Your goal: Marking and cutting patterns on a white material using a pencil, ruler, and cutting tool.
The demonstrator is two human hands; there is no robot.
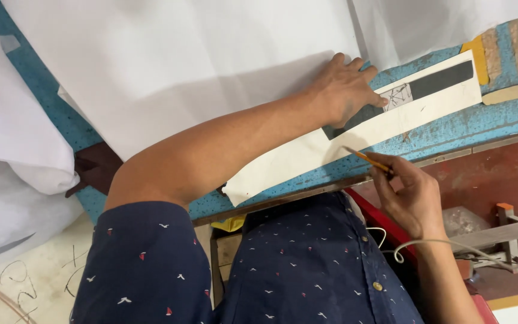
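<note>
A person in a dark blue shirt [307, 270] printed with small birds leans over a blue table [451, 129], seen from a camera worn on the head. Nearest the viewer, a pale cord [451, 243] loops across the right forearm, with a red edge [385, 225] and a grey metal frame [499, 231] below the table's rim. The right hand [406, 192] is closed around a yellow pencil [367, 159], pinched between thumb and fingers, its tip resting at the lower edge of a long cream-coloured pattern strip [307, 156]. The strip lies slantwise along the table's near side, one end hanging just past the wooden rim, the other reaching toward a yellow patch [478, 57] at the far right. A dark band [442, 78] runs along the strip's upper part, broken by a small white square bearing a line drawing [398, 96]. The left hand [346, 87] lies flat and spread, palm down, grasping nothing; its fingers press on the strip's dark band and its heel rests on the edge of a large white sheet [181, 66]. That sheet covers most of the table beyond the arm. More white cloth [13, 150] is heaped at the far left, and a pale surface with pencil scrawls [37, 276] sits below it
</note>
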